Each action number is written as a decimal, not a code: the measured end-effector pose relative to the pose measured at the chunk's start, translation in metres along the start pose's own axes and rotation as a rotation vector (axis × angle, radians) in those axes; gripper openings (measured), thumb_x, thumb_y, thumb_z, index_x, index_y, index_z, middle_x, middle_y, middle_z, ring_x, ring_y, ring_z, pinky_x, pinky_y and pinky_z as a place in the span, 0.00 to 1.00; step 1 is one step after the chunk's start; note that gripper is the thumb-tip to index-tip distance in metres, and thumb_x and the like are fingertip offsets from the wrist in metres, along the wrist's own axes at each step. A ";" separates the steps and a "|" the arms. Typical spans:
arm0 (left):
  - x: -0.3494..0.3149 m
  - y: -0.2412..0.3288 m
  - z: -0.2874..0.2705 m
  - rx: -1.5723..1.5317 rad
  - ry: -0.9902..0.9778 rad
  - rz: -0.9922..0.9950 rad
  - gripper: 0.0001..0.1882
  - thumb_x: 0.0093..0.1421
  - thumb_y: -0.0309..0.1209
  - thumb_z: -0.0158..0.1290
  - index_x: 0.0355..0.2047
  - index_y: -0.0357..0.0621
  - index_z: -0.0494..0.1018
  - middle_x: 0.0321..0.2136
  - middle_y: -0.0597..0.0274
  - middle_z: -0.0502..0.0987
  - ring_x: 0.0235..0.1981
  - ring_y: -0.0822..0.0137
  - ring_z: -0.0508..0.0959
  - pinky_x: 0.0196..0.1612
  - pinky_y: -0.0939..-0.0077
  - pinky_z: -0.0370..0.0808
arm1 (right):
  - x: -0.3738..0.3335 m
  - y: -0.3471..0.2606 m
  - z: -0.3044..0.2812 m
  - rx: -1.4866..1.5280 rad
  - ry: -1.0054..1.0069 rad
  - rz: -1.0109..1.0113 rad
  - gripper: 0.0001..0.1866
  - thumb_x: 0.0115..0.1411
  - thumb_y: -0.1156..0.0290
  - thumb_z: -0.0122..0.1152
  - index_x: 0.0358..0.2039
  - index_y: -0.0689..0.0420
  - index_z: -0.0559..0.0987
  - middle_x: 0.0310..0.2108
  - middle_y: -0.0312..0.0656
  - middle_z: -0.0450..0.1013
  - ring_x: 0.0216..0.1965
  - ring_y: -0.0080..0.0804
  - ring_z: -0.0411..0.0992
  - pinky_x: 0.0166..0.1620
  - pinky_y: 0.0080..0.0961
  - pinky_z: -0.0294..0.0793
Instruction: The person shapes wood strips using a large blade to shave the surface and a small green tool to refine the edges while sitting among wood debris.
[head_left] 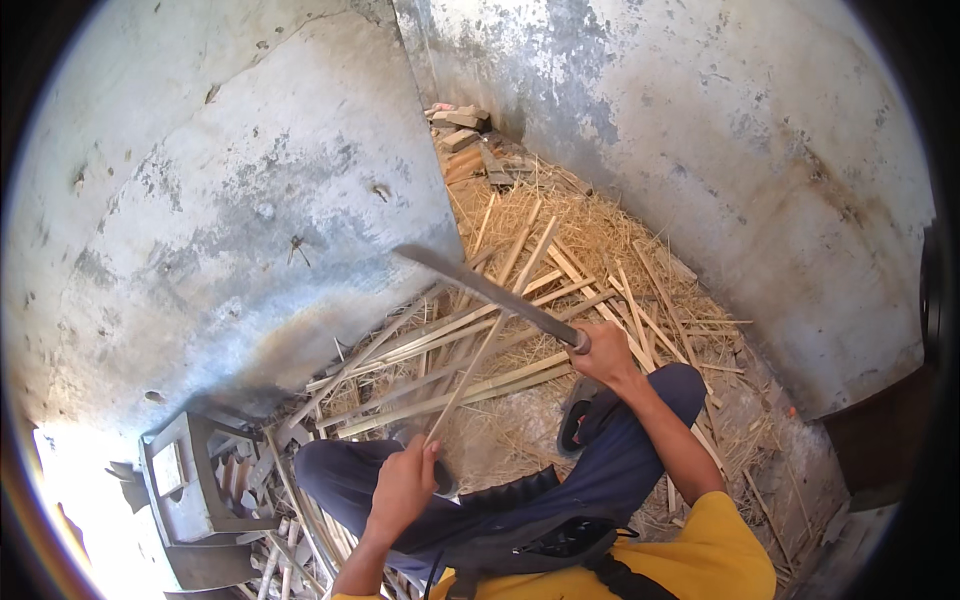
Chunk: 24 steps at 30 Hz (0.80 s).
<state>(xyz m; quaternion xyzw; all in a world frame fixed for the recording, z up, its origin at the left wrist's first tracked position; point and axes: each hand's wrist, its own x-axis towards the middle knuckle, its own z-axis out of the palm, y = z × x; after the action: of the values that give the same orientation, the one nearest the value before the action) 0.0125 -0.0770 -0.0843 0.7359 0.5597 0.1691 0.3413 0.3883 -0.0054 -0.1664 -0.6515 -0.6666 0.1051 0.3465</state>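
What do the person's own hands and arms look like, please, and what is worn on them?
The left hand and right hand are without gloves; no watch or bracelet is visible. A yellow sleeve leaves the right forearm bare. The left sleeve is barely in view.

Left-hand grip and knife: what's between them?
Head view: a thin wooden strip, running from the left-hand grip up to the knife; loose strips show behind it.
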 end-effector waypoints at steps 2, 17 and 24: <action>-0.004 0.004 0.001 0.106 0.017 -0.006 0.12 0.76 0.34 0.45 0.39 0.38 0.71 0.22 0.43 0.78 0.28 0.40 0.82 0.32 0.48 0.74 | -0.004 -0.022 -0.007 0.105 -0.085 -0.025 0.07 0.49 0.67 0.66 0.29 0.52 0.84 0.20 0.47 0.77 0.23 0.52 0.78 0.30 0.42 0.78; 0.002 0.011 0.018 0.322 0.170 0.015 0.07 0.67 0.29 0.53 0.38 0.40 0.68 0.29 0.42 0.80 0.30 0.35 0.80 0.33 0.39 0.75 | -0.011 -0.029 -0.007 -0.063 -0.123 -0.126 0.05 0.49 0.70 0.64 0.28 0.53 0.85 0.19 0.48 0.77 0.23 0.47 0.78 0.31 0.39 0.78; -0.005 0.014 0.014 0.351 0.242 0.018 0.08 0.66 0.29 0.55 0.38 0.40 0.67 0.28 0.42 0.79 0.29 0.35 0.80 0.33 0.40 0.75 | -0.006 -0.032 -0.016 0.172 -0.073 0.008 0.09 0.49 0.69 0.65 0.31 0.59 0.84 0.17 0.52 0.72 0.20 0.49 0.74 0.29 0.38 0.73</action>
<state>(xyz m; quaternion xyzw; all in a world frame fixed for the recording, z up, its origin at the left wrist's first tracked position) 0.0300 -0.0886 -0.0839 0.7634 0.6109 0.1595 0.1365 0.3719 -0.0200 -0.1371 -0.6179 -0.6647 0.1870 0.3762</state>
